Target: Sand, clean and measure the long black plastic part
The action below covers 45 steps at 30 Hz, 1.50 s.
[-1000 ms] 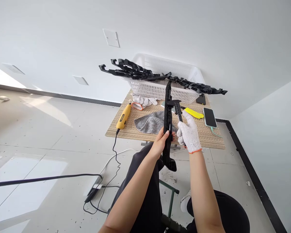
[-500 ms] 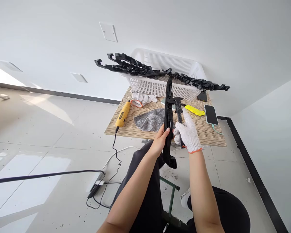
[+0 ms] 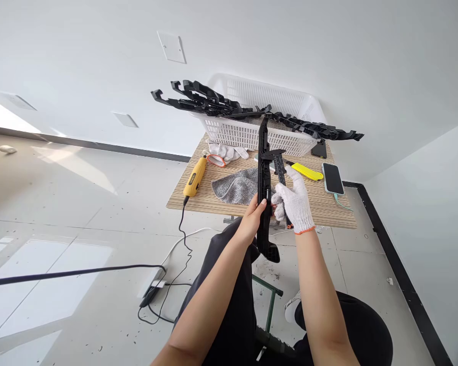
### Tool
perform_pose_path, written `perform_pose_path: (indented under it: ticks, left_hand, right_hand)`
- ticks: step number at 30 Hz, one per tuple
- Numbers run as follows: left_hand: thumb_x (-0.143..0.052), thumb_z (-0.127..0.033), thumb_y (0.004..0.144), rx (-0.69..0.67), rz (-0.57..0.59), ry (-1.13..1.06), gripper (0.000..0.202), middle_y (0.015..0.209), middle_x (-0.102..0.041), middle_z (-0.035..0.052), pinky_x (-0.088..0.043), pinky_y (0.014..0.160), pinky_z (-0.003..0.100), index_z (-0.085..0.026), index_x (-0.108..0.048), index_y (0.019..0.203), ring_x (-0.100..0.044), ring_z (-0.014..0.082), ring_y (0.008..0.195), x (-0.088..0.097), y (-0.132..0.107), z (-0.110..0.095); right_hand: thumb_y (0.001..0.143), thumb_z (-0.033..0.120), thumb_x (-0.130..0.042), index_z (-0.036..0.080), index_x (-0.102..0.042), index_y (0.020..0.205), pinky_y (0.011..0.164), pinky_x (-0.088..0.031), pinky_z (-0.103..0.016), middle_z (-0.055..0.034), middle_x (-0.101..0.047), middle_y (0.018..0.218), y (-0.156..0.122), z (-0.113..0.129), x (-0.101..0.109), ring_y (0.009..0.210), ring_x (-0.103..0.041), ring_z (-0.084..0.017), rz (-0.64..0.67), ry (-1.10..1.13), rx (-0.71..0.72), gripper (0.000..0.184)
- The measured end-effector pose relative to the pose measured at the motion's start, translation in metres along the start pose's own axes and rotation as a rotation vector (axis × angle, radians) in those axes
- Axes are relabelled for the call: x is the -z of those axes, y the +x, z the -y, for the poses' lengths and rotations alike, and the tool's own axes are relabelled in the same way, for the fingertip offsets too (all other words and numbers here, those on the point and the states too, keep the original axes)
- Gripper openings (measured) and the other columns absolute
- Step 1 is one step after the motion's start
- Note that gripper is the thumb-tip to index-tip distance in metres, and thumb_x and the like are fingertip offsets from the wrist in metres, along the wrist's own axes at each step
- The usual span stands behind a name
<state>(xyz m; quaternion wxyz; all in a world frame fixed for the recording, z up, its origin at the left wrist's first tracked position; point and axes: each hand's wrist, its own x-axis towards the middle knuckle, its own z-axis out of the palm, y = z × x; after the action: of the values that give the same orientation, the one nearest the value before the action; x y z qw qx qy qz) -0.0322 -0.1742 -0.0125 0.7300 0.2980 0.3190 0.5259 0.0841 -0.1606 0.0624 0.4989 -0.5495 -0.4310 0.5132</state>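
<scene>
A long black plastic part [image 3: 263, 178] stands lengthwise in front of me, its lower end over the table's front edge. My bare left hand [image 3: 253, 217] is closed around its lower half, the thumb on its face. In a white knit glove with an orange cuff, my right hand [image 3: 294, 202] grips a black caliper [image 3: 280, 168]. The caliper's jaws lie at the upper middle of the part; whether they clamp it I cannot tell. Behind the left hand, a grey cloth [image 3: 236, 186] lies partly covered by the part.
A white plastic basket [image 3: 244, 133] with several black parts [image 3: 209, 103] across it stands at the table's back. On the wooden table [image 3: 177, 201] lie a yellow rotary tool [image 3: 195, 177] with a cord, a white glove [image 3: 227, 152], a yellow utility knife [image 3: 307, 172] and a phone [image 3: 333, 178].
The caliper has tilted slightly, and the right hand has shifted a little with it. The left hand still holds the black part. The view has moved slightly.
</scene>
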Motion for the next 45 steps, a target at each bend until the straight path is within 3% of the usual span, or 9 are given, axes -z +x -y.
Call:
perform_pose_path:
  ticks: [6,13,25,33,40,45]
  left_hand:
    - [-0.072,-0.044,0.082,-0.01,-0.031,0.01,0.041,0.1,-0.069,0.0025,-0.05,0.086,0.026,-0.02,-0.061,0.113,-0.064,0.017,0.097,-0.003,-0.001,-0.003]
    - [-0.072,-0.043,0.083,0.009,-0.033,-0.003,0.04,0.092,-0.067,0.0002,-0.049,0.072,0.021,-0.022,-0.061,0.116,-0.061,0.0112,0.078,-0.003,-0.001,-0.003]
    - [-0.068,-0.044,0.085,-0.012,-0.012,0.035,0.038,0.094,-0.066,0.0009,-0.051,0.083,0.025,-0.023,-0.062,0.116,-0.062,0.0144,0.089,-0.001,0.0,-0.001]
    - [-0.068,-0.047,0.085,0.007,-0.004,0.033,0.044,0.094,-0.067,0.0017,-0.05,0.072,0.025,-0.023,-0.058,0.121,-0.062,0.0151,0.082,-0.002,-0.001,-0.003]
    - [-0.067,-0.044,0.086,-0.028,-0.004,0.053,0.038,0.092,-0.065,0.0015,-0.05,0.082,0.026,-0.022,-0.062,0.116,-0.062,0.0154,0.086,-0.003,-0.002,-0.005]
    - [-0.069,-0.048,0.083,0.024,-0.018,0.04,0.046,0.094,-0.067,0.0029,-0.052,0.079,0.029,-0.022,-0.058,0.119,-0.065,0.0178,0.089,-0.003,-0.002,-0.005]
  right_hand:
    - [0.084,0.047,-0.06,0.033,-0.037,0.138,0.028,-0.032,-0.017,0.0131,-0.052,0.051,-0.007,-0.002,-0.002,0.027,-0.037,-0.008,-0.052,0.01,-0.052,0.06]
    - [0.085,0.047,-0.058,0.032,-0.035,0.116,0.028,-0.03,-0.016,0.0143,-0.049,0.05,-0.008,-0.004,-0.006,0.027,-0.034,-0.008,-0.158,0.033,-0.065,0.042]
    - [0.086,0.047,-0.059,0.029,-0.033,0.122,0.032,-0.035,-0.017,0.0106,-0.055,0.053,0.002,-0.006,-0.015,0.033,-0.045,-0.011,-0.224,-0.004,-0.039,0.048]
    - [0.084,0.051,-0.062,0.03,-0.033,0.114,0.03,-0.036,-0.018,0.0108,-0.055,0.053,0.001,-0.012,-0.014,0.034,-0.047,-0.012,-0.293,0.009,-0.05,0.047]
    - [0.078,0.054,-0.07,0.025,-0.045,0.095,0.029,-0.037,-0.02,0.0063,-0.058,0.053,-0.002,-0.007,-0.016,0.035,-0.05,-0.012,-0.341,-0.153,-0.014,0.042]
    - [0.081,0.053,-0.068,0.024,-0.052,0.099,0.03,-0.038,-0.021,0.0053,-0.06,0.052,-0.002,-0.002,-0.016,0.033,-0.051,-0.012,-0.376,-0.233,-0.005,0.037]
